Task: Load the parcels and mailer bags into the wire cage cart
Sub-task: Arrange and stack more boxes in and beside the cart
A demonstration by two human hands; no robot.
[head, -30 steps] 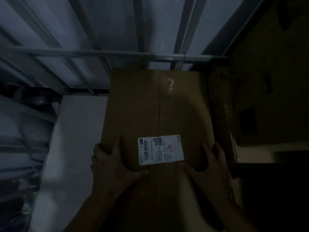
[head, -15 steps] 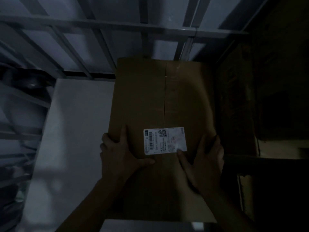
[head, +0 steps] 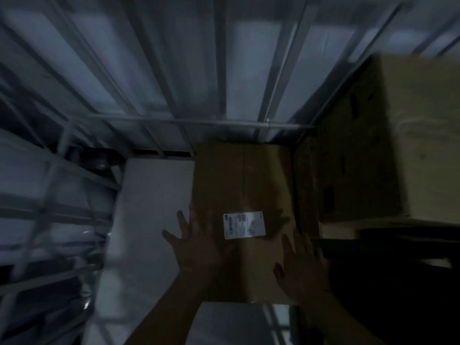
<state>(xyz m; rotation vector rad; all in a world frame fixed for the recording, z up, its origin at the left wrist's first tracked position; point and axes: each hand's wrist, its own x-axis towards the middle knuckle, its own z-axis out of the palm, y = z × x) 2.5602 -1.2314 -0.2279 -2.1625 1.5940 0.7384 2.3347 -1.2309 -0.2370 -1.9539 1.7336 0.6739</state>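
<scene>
Dim, bluish light fills the wire cage cart [head: 224, 122], whose grey bars cross the far and left sides of the view. Its pale floor panel [head: 149, 207] shows at the centre left. The whole picture is smeared by motion, so fine detail is lost.

A brown cardboard parcel [head: 239, 175] lies flat on the floor of the cart. Its far end is up against the far bars, and its long side runs toward the person. A taped seam runs down its top, and a white shipping label [head: 244, 225] sits on the near half; the print on it is unreadable. Just to the right of the parcel stands a larger carton [head: 398, 145], taller and filling the far right corner of the cart.

Both hands are over the near end of the parcel, palms down. The left hand [head: 196, 245] has its fingers [head: 183, 220] straight and fanned apart, spread across the parcel's left edge so that some of them reach over the floor panel. It grips nothing. The right hand [head: 303, 267] is spread flat in the same way over the parcel's near right corner, its fingers [head: 297, 237] pointing toward the far side and closed round nothing. The label lies between the two hands. With the blur, I cannot tell whether either palm touches the cardboard or is just above it.
</scene>
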